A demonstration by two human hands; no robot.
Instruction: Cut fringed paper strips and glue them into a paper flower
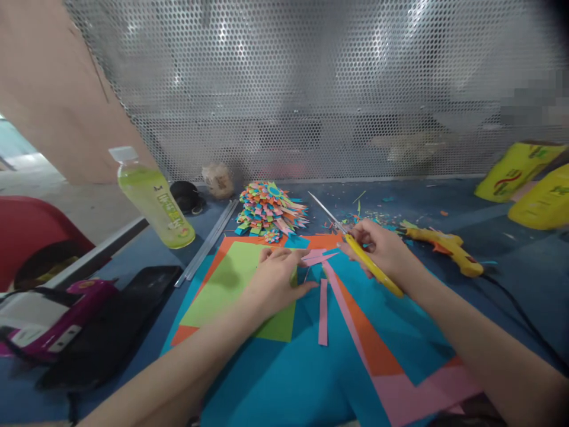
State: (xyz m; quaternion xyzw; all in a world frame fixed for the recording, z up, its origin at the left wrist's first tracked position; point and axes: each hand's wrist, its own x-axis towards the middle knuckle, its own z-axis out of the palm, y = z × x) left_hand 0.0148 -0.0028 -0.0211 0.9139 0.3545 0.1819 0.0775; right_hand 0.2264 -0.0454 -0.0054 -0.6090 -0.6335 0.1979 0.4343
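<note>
Holding yellow-handled scissors point(371, 264), the right hand point(377, 243) is closed around them over the far part of the paper stack, the thin metal blades pointing up and away to the left. Just left of them, the left hand point(278, 276) is partly open above the green sheet point(213, 284), thumb and forefinger spread apart; whether its fingertips touch the small pink pieces point(317, 258) beside them, I cannot tell. A short pink strip point(323, 314) lies alone on the blue paper point(284, 379), nearer the wearer. To its right, long pink and orange bands point(368, 338) slant across the blue, meeting a wider pink part near the close edge. Orange paper shows around the green sheet.

Just beyond the stack sits a layered mound of small multicoloured paper pieces point(269, 207), with paper scraps point(377, 219) scattered to its right. Farther right, a yellow glue gun point(448, 249) lies on the blue counter point(502, 237), its black cord running toward the wearer. Two yellow packages point(518, 172) stand at the far right. On the left are clear sticks point(208, 243), a bottle of green drink point(155, 201) with a white cap, a dark round object point(186, 197), a black case point(120, 332) and a magenta-and-white device point(57, 323). Perforated metal point(284, 89) rises behind everything.
</note>
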